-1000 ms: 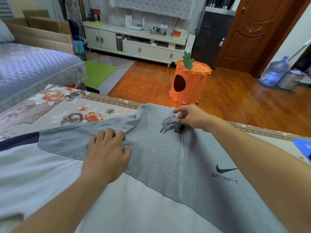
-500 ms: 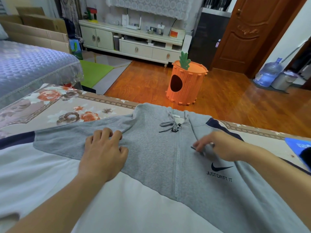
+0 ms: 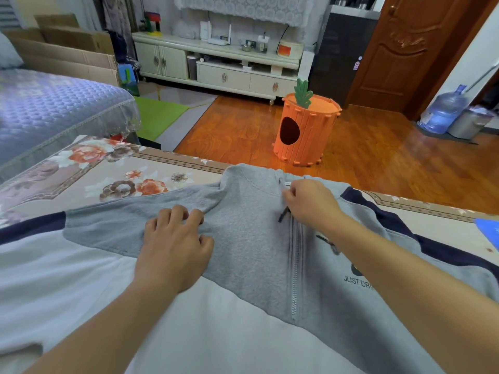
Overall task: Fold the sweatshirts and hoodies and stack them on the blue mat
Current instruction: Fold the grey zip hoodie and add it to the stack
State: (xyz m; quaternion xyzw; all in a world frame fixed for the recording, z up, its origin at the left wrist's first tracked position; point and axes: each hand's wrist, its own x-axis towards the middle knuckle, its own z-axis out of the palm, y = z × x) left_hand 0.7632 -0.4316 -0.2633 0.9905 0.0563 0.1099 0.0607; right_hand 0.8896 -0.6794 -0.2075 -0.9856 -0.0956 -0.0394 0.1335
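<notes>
A grey, white and navy zip hoodie (image 3: 251, 247) lies front-up on the flowered table cover (image 3: 89, 171), its collar at the far edge. My left hand (image 3: 175, 249) rests on the grey shoulder with fingers curled into a bunch of the cloth. My right hand (image 3: 310, 203) is at the neck, beside the top of the zip, pinching a drawstring whose dark tip hangs below the fingers. A second drawstring tip (image 3: 325, 240) lies on the chest to the right of the zip. A corner of the blue mat (image 3: 490, 230) shows at the right edge.
Beyond the table's far edge is wooden floor with an orange carrot-shaped bin (image 3: 306, 130). A blue-covered sofa (image 3: 48, 112) stands to the left. A white cabinet (image 3: 216, 68), a wooden door (image 3: 405, 49) and a water bottle (image 3: 442, 112) stand further back.
My right hand went from the collar down to the chest near the logo, then back up to the neck, where it now pinches a drawstring. The left hand stayed on the shoulder.
</notes>
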